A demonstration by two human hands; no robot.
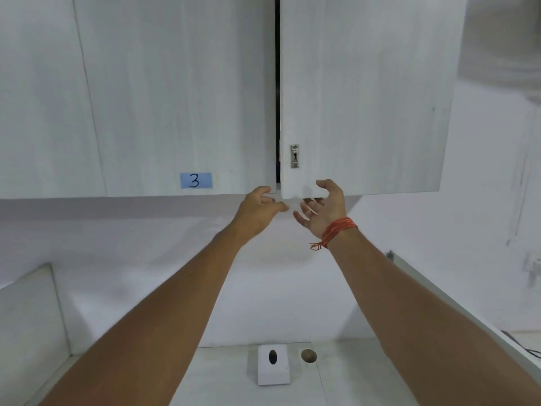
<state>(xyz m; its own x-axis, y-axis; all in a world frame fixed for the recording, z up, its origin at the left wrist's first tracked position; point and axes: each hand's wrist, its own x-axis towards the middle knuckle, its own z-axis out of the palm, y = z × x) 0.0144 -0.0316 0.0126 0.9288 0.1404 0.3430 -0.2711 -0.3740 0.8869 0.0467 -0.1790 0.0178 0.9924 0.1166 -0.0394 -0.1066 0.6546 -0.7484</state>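
A white overhead cabinet has two doors. The left door (175, 112) carries a blue label with the number 3 (195, 180) and sits flush. The right door (366, 98), with a metal keyhole plate (294, 156), stands slightly ajar, leaving a dark gap along its left edge. My left hand (257, 206) is just under the left door's lower right corner, fingers loosely curled, holding nothing. My right hand (322, 209), with a red thread at the wrist, cups around the right door's lower left corner: thumb in front, fingers spread below the edge. I cannot tell whether it touches the door.
Below lies a white desk surface (228, 376) with a small white wedge-shaped box (273, 373) and a round cable hole (308, 355). A white partition panel (29, 317) stands at the left and a sloping ledge (439, 294) runs along the right.
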